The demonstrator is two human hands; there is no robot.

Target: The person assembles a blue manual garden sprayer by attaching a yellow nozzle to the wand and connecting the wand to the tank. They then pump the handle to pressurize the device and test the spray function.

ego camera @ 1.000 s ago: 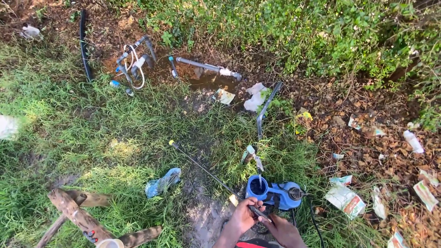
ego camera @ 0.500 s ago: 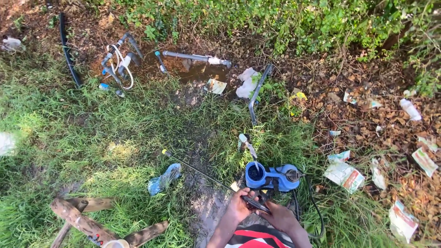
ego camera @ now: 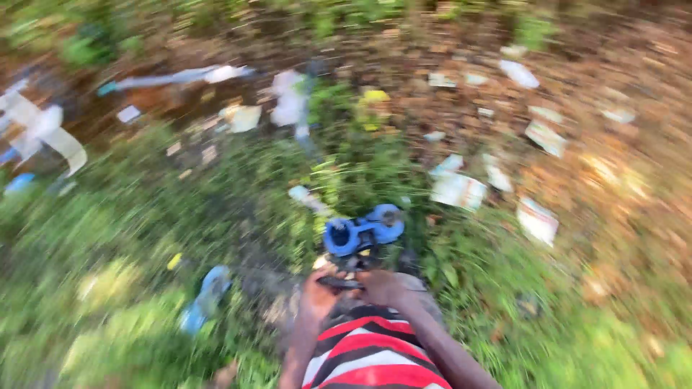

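Observation:
The head view is heavily blurred by motion. My left hand (ego camera: 317, 292) and my right hand (ego camera: 380, 286) meet low in the middle, both closed on a small dark object (ego camera: 340, 282) between them; what it is cannot be made out. Just beyond my fingers lies a blue plastic device with round ends (ego camera: 362, 230) on the grass. A red and white striped sleeve (ego camera: 367, 353) covers my arm at the bottom edge.
A blue sandal (ego camera: 205, 295) lies in the grass at lower left. Scattered paper and plastic litter (ego camera: 458, 189) covers the leaf-strewn ground on the right. A long grey pipe (ego camera: 173, 78) and white tubing (ego camera: 43, 130) lie at upper left.
The view has swung sharply, turning sharp frames into blur. The pipe and tubing sit further left in view. My hands stay together on the small dark object near the blue device.

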